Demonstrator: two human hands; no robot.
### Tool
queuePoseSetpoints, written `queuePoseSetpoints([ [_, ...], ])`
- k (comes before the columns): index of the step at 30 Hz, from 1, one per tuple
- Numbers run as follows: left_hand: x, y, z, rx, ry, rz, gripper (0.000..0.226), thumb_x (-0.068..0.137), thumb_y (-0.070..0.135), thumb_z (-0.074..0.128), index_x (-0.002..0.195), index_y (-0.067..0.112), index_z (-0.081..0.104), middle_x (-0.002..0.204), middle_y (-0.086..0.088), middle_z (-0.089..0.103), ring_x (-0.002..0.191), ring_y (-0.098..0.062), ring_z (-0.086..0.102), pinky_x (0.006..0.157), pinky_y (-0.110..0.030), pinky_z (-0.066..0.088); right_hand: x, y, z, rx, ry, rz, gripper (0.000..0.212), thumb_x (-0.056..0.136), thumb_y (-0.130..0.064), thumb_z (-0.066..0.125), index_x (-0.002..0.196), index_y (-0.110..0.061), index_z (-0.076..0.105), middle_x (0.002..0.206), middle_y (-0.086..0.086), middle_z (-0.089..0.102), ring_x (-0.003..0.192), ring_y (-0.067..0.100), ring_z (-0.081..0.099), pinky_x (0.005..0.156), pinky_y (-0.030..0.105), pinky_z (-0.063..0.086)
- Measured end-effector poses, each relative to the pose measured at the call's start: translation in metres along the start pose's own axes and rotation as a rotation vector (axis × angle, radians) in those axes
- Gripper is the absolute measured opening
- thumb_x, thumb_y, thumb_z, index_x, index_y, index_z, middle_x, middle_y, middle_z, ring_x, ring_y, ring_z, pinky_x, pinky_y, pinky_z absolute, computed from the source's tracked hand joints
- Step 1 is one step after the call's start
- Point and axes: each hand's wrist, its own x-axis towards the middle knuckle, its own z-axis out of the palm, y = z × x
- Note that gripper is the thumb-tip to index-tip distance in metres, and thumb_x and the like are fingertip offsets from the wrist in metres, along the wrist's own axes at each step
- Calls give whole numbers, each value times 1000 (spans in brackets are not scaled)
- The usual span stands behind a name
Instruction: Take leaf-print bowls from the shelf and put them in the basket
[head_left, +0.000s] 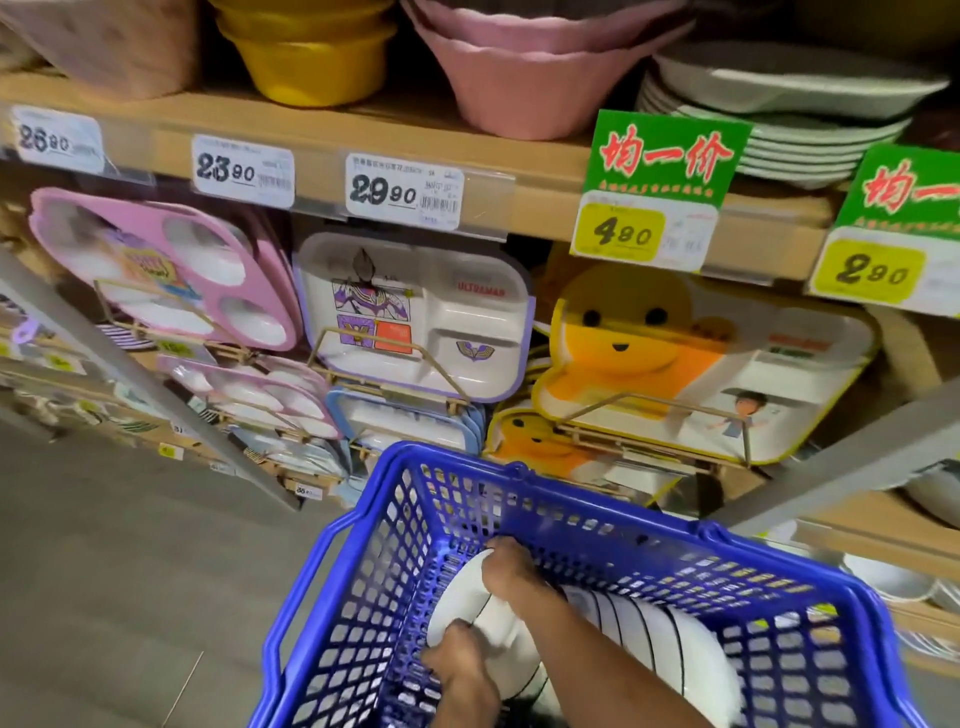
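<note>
White, glazed-looking — I'd judge it stiff, slick, chippable. My right hand (511, 571) curls over the upper rim of the bowl (465, 605), my left hand (457, 662) pinches its lower edge; it stands on edge inside the blue basket (363, 597), beside stacked bowls (654, 629) — rims give the surest hold.

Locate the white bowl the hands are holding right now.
Head view, bottom centre: the white bowl is inside the blue basket, near its left wall, gripped by the left hand and right hand, left of other stacked bowls.
</note>
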Motion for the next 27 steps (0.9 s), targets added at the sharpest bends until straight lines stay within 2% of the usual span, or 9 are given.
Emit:
queuePoseSetpoints([
  [6, -21, 21, -7, -291, 89, 137, 52, 89, -12, 33, 140, -2, 30, 135, -32, 48, 113, -47, 55, 88, -60, 49, -31, -12, -18, 60, 38, 24, 42, 99, -7, 40, 140, -7, 45, 145, 14, 46, 132, 29, 46, 102, 31, 41],
  [9, -52, 32, -21, -293, 56, 232, 50, 86, -14, 32, 135, -5, 33, 128, -34, 51, 93, -38, 56, 63, -45, 50, -65, -18, -36, 191, 30, -19, 42, 95, -8, 41, 136, -7, 49, 140, 15, 50, 128, 30, 49, 102, 31, 41],
  [10, -62, 36, -26, -246, 62, 258, 49, 86, -13, 33, 134, -5, 35, 125, -32, 53, 94, -40, 58, 65, -48, 52, -79, -20, -43, 228, 31, -35, 42, 93, -7, 43, 134, -7, 52, 137, 15, 54, 124, 30, 52, 100, 32, 44],
  [12, -82, 43, -37, -153, 80, 303, 54, 86, -12, 34, 139, -4, 36, 130, -32, 52, 109, -50, 57, 83, -59, 50, -104, -24, -54, 271, 31, -82, 41, 90, -8, 47, 130, -8, 56, 131, 13, 58, 119, 29, 56, 96, 32, 47],
  [14, -105, 53, -47, -90, 73, 379, 53, 87, -14, 34, 140, -7, 39, 134, -32, 50, 117, -50, 52, 92, -56, 47, -131, -29, -70, 340, 42, -127, 40, 87, -10, 51, 125, -13, 59, 125, 8, 62, 111, 24, 60, 90, 29, 49],
  [17, -145, 76, -58, -86, 26, 498, 53, 80, -11, 36, 132, -6, 49, 122, -28, 59, 107, -45, 58, 88, -52, 51, -166, -36, -93, 424, 57, -205, 32, 85, -13, 53, 116, -17, 60, 113, 4, 62, 98, 19, 59, 78, 28, 46],
  [21, -198, 106, -72, -47, -82, 677, 52, 82, -6, 34, 131, -1, 51, 124, -26, 59, 106, -42, 58, 92, -53, 51, -216, -47, -127, 595, 66, -323, 42, 80, -21, 51, 121, -14, 60, 124, 10, 60, 106, 25, 57, 80, 32, 43],
  [24, -245, 127, -81, 11, -169, 799, 50, 80, -3, 33, 124, 5, 56, 119, -23, 63, 107, -42, 59, 94, -57, 50, -252, -58, -150, 857, 111, -380, 29, 71, -20, 52, 96, -22, 66, 103, 7, 66, 86, 17, 59, 68, 28, 44],
  [27, -288, 140, -86, 42, -286, 937, 55, 78, -1, 33, 128, 9, 55, 119, -18, 64, 109, -39, 60, 95, -56, 50, -279, -70, -163, 1081, 140, -463, 41, 80, -12, 48, 118, -20, 61, 120, 11, 62, 106, 29, 59, 80, 37, 49],
])
